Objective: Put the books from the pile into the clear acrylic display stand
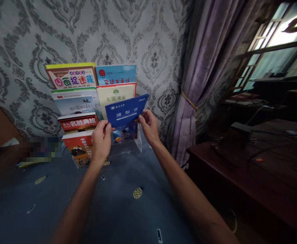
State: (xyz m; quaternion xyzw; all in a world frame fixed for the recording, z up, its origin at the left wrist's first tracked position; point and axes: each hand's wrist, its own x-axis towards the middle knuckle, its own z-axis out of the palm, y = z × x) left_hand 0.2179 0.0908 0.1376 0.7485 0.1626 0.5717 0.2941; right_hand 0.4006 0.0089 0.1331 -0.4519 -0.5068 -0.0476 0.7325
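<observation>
both my hands are up in front of the clear display rack that stands on the blue carpet against the patterned wall. my left hand pinches the lower left corner of the blue booklet, thumb on the front face and the rest of the fingers closed around the edge behind it. my right hand grips the right edge of the same booklet, thumb forward, fingers curled shut at the back. the booklet is tilted, its right corner higher than its left, and it sits in front of the right column of the rack, just over the dark blue book in the lowest right slot (i cannot tell whether its bottom edge is resting in a slot or held free). behind it stands a cream book and above that a light blue book. the left column holds a yellow-topped book with red characters, a pale book with a grey cover, a red-banded book and an orange-red book at the bottom, just beside my left wrist. a purple curtain with a gold tie hangs to the right of the rack, and a dark wooden bench with cables on it stands further right under the window.
</observation>
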